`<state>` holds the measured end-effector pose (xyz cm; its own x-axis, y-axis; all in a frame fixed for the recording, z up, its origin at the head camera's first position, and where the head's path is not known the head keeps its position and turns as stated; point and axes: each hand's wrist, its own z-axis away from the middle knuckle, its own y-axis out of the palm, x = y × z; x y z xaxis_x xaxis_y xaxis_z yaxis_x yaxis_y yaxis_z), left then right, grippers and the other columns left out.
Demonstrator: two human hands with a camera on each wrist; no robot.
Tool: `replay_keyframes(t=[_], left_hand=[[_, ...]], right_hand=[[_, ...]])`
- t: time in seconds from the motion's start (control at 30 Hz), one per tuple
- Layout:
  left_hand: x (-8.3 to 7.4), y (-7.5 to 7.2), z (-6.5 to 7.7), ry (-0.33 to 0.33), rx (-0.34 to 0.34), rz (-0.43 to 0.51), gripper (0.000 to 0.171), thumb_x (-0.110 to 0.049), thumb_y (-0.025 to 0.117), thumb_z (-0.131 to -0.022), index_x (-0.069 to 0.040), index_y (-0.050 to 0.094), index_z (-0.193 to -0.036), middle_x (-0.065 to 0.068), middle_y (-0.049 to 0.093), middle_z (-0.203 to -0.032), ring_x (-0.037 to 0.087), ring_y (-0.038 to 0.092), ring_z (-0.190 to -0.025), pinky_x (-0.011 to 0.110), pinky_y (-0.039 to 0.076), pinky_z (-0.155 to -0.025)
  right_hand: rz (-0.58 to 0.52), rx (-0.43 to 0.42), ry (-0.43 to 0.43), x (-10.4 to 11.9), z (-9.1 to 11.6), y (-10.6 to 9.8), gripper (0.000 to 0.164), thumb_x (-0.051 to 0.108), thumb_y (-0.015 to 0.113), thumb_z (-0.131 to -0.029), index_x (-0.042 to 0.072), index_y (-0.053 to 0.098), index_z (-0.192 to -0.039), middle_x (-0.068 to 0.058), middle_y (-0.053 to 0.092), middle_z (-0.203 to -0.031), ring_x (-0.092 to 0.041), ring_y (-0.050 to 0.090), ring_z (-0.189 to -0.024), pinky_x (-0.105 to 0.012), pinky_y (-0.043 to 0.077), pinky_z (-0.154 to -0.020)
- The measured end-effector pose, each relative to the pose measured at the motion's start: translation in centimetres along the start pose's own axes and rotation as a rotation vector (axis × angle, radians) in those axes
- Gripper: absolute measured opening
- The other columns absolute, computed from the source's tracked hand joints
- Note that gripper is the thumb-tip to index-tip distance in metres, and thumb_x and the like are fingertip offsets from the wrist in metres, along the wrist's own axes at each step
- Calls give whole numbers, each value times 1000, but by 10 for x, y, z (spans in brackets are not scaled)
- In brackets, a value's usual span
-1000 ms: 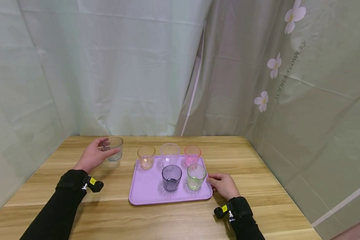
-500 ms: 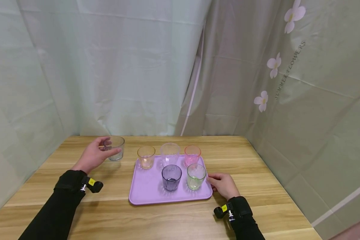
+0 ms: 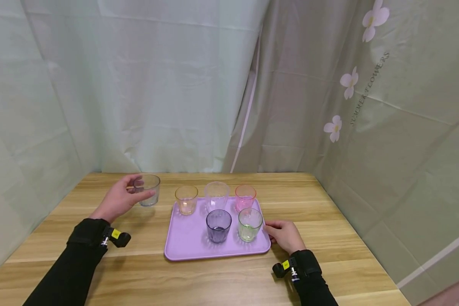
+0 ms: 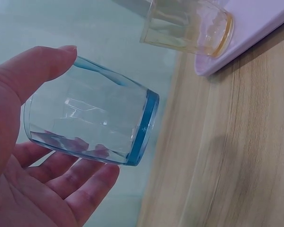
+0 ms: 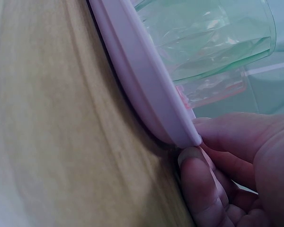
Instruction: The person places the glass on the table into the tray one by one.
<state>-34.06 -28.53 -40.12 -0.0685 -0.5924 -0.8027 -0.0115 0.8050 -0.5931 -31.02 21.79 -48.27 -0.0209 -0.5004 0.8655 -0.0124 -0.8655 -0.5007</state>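
Observation:
My left hand [image 3: 120,197] grips a clear, blue-tinted drinking glass [image 4: 99,113] between thumb and fingers, left of the tray. The glass is upright and seems slightly off the table. On the right, my right hand [image 3: 284,236] pinches the right rim of a lilac tray [image 3: 187,250], thumb above and fingers below in the right wrist view. Five-sided spread aside, the tray bears several glasses: a yellow one [image 3: 186,200], a pale clear one [image 3: 216,197] and a pink one [image 3: 245,199] at the back, a dark purple one [image 3: 219,227] and a green one [image 3: 250,225] in front.
The tray lies flat on a wooden table [image 3: 214,284]. Curtains [image 3: 176,85] hang behind the table's back edge and along both sides, printed with flowers on the right.
My left hand has shifted slightly to the right with the glass. The right hand, the tray and the glasses on it have stayed in place.

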Motion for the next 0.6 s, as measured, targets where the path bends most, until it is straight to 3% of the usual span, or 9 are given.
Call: replay_keyframes(t=[0.6], left_hand=[[-7,3,13,43,29,6,104,-54,78,-100,3,27,-170,33,41,-167,57,41,-150,73,40,-122]], right_hand=[[1,-2,-7,-3,-2,1,25,16,75,-104,-1,81,-122,-13,81,-107,-15,70,-82,-27,63,-70]])
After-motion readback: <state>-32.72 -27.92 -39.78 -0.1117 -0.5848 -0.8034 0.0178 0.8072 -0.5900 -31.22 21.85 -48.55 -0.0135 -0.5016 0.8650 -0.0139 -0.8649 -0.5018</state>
